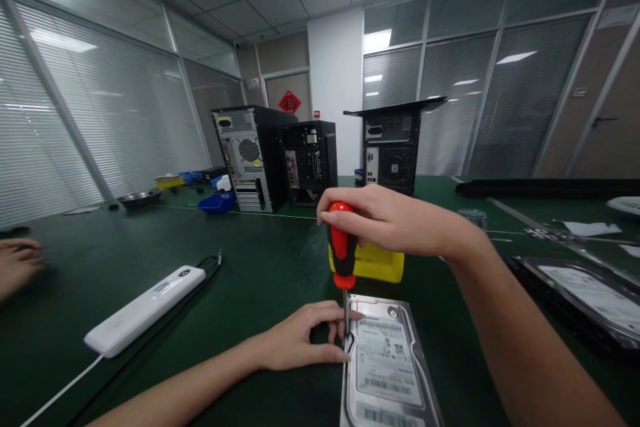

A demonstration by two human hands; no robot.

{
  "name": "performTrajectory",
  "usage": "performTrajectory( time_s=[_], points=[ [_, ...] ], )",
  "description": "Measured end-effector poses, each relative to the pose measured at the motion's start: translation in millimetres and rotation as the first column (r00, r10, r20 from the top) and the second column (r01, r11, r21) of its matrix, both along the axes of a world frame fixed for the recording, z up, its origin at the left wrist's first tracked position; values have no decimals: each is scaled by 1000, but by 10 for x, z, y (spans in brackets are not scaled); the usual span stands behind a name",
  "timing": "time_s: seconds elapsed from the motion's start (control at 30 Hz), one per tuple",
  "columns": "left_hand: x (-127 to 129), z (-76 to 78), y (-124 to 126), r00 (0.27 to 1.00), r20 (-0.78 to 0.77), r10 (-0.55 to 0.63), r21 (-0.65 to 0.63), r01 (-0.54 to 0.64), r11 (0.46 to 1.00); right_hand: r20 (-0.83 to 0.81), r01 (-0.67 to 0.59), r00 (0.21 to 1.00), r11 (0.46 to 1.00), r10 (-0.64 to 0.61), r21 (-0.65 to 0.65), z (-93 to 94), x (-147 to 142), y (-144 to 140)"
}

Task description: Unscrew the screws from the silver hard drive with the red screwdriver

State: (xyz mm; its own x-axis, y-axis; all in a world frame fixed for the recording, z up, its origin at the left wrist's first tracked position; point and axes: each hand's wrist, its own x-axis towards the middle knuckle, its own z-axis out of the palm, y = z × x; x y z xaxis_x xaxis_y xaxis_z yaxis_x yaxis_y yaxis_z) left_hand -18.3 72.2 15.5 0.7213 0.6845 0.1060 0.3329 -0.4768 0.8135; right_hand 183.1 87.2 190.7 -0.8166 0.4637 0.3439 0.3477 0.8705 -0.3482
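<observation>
A silver metal hard disk drive with a white barcode label (387, 363) lay flat at the near edge of the dark green table (260, 260). A red-and-black-handled screwdriver (343, 247) was held upright over the drive's far left corner, its thin shaft reaching down to the casing there. The right hand (395, 220) was clenched around the handle top, while the left hand (300, 340) rested on the table, its fingertips pinching the shaft and touching the drive's left edge. The cover was seen in place (no loose screws could be made out), so the work was judged barely begun. A yellow plastic box (373, 263) stood just behind.
</observation>
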Motion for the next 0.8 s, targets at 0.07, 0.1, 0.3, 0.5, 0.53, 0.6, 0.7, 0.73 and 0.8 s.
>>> performTrajectory(
  time_s=[0.07,0.1,0.3,0.5,0.53,0.6,0.7,0.73,0.8],
  points=[
    [-23,-4,20,1000,16,-19,-40,19,999,-19,-42,999,999,42,-10,4,3,-3],
    [-41,-3,34,999,32,-32,-72,34,997,-27,-63,998,998,62,-22,4,7,-2],
    [-133,78,222,983,107,147,-126,-133,983,-22,-36,999,999,35,-39,-11,43,20],
    [-17,140,574,876,-38,481,584,-372,721,37,65,997,998,-66,21,-26,63,36],
    [20,121,613,869,-50,493,607,-366,706,51,55,997,998,-55,2,-27,60,40],
    [103,64,656,865,-98,491,645,-321,694,69,37,997,999,-35,-37,-31,54,50],
    [236,-23,657,865,-180,469,682,-234,693,71,41,997,997,-37,-57,-39,50,65],
    [275,-40,651,861,-206,464,690,-209,693,67,49,997,997,-45,-58,-41,52,68],
    [340,-47,645,849,-254,463,703,-166,691,63,66,996,996,-62,-62,-42,59,70]
  ],
)
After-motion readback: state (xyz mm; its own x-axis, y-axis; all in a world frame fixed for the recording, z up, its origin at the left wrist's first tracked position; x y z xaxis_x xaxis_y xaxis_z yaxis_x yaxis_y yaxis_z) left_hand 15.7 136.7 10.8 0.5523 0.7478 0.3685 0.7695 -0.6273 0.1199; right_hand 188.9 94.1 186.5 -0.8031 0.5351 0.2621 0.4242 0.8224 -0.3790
